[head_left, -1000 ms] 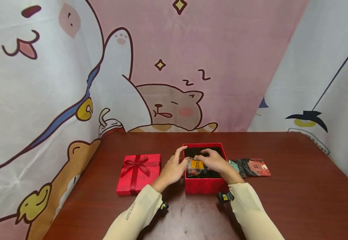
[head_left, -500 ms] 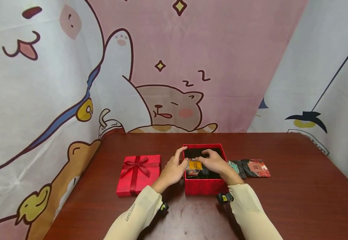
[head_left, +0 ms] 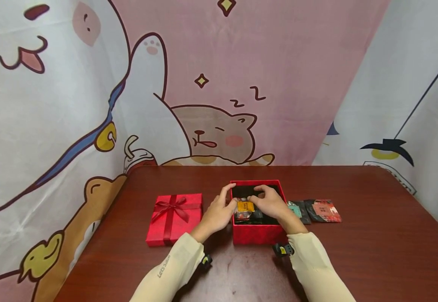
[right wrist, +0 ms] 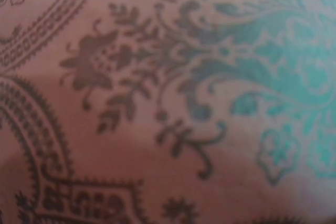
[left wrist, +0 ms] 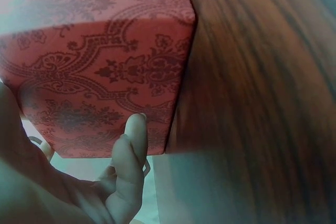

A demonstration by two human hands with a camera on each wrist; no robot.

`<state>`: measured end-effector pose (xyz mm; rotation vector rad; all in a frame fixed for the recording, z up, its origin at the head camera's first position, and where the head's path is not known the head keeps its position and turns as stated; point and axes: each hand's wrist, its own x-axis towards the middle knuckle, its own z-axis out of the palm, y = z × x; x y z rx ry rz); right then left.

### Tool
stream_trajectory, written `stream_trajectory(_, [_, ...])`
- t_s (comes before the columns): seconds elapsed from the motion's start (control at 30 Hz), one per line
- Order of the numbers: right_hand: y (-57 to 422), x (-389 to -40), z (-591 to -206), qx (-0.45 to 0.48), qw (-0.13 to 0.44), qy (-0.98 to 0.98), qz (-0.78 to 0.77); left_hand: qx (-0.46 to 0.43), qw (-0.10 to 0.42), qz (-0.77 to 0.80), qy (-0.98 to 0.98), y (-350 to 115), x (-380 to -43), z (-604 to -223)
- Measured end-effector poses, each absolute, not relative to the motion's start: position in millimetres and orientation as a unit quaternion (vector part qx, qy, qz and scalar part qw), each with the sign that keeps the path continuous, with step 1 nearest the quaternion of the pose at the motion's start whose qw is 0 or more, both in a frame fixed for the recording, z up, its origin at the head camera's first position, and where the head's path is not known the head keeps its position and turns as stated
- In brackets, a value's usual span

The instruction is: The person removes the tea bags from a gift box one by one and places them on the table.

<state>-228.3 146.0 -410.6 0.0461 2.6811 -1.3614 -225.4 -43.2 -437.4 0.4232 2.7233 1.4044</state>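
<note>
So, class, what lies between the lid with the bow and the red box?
The left hand, with brown table below it; the head view shows this.

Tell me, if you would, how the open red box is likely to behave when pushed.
The red box would probably keep its shape, judging by its straight-sided, crisp-cornered form. It seems apt to slide rather than roll, since it sits flat on the table. A hard push might shift the orange-labelled packet inside.
</note>
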Motion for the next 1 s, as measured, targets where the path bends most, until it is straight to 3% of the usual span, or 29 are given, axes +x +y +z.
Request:
stream_trajectory(0.23, [146.1, -228.8, -408.2, 0.022, 0.051, 0.875, -0.480, 0.137, 0.020, 0.453, 0.881, -42.5, -226.7, -437.6])
stream_trajectory(1.0, [145.5, -226.2, -410.7, -0.019, 0.094, 0.860, -0.502, 0.129, 0.034, 0.459, 0.879, -43.2, -225.0, -436.7])
